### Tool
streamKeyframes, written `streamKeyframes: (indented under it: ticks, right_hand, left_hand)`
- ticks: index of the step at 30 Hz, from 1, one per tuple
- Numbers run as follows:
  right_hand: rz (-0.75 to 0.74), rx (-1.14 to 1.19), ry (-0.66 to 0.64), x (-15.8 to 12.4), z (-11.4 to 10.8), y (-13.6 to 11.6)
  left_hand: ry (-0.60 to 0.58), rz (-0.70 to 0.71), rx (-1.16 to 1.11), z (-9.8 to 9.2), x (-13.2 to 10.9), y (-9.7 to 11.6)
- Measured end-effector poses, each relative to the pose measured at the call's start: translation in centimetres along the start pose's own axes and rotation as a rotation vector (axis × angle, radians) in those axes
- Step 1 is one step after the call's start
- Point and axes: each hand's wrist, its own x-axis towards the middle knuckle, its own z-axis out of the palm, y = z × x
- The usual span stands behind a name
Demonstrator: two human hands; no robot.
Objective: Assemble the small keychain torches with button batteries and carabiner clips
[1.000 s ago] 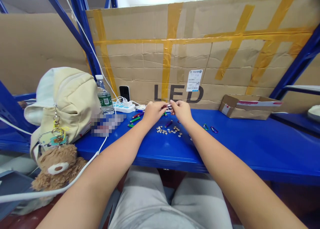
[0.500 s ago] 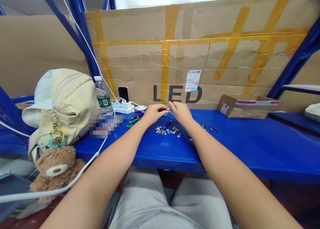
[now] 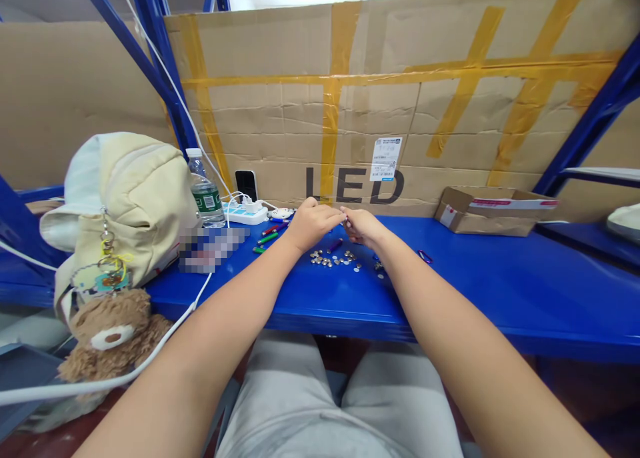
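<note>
My left hand (image 3: 313, 223) and my right hand (image 3: 364, 227) meet above the back of the blue table. Both are closed around a small red metal tube (image 3: 345, 221), seen only as a sliver between the fingertips. Beneath them a small purple tube (image 3: 335, 246) lies among several silver button cells (image 3: 321, 259). More small round pieces (image 3: 379, 266) sit beside my right wrist, partly covered by it. To the left of my left hand lie green tubes (image 3: 268, 239) and a red tube (image 3: 271, 230).
At the left stand a cream backpack (image 3: 135, 198) with a teddy bear charm (image 3: 115, 335), a water bottle (image 3: 207, 195) and a white power strip (image 3: 245, 213). A purple-blue carabiner (image 3: 425, 257) lies right of my forearm. Further right is an open cardboard box (image 3: 493, 221); taped cardboard (image 3: 280, 118) walls the back.
My left hand has turned and its fingers now cover most of the red tube. My right hand has rolled over, its curled fingers now showing at the tube's end.
</note>
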Motion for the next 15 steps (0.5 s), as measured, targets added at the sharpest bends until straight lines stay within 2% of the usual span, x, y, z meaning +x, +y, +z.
streamKeyframes:
  ticks: [3,8,9,11,13,15]
  right_hand:
    - [-0.015,-0.148,0.016,0.3,-0.6,-0.1]
    - [-0.102,-0.787,0.181,1.0,-3.1,0.0]
    - [-0.064,-0.905,0.146,1.0,-3.6,0.0]
    - [0.041,-1.078,-0.067,0.8,-4.3,0.2]
    - [0.128,-1.147,-0.235,0.6,-4.6,0.4]
    - [0.149,-1.13,-0.29,0.6,-4.6,0.6]
  left_hand:
    - [-0.021,-0.085,-0.001,0.3,0.2,0.2]
    - [-0.067,-0.408,-0.098,0.9,0.1,-0.2]
    - [-0.065,-0.464,-0.131,0.9,0.0,-0.5]
    - [-0.052,-0.542,-0.205,1.1,-0.3,-1.1]
    - [-0.028,-0.589,-0.281,1.2,-0.5,-1.7]
    - [-0.011,-0.611,-0.341,1.3,-0.6,-1.9]
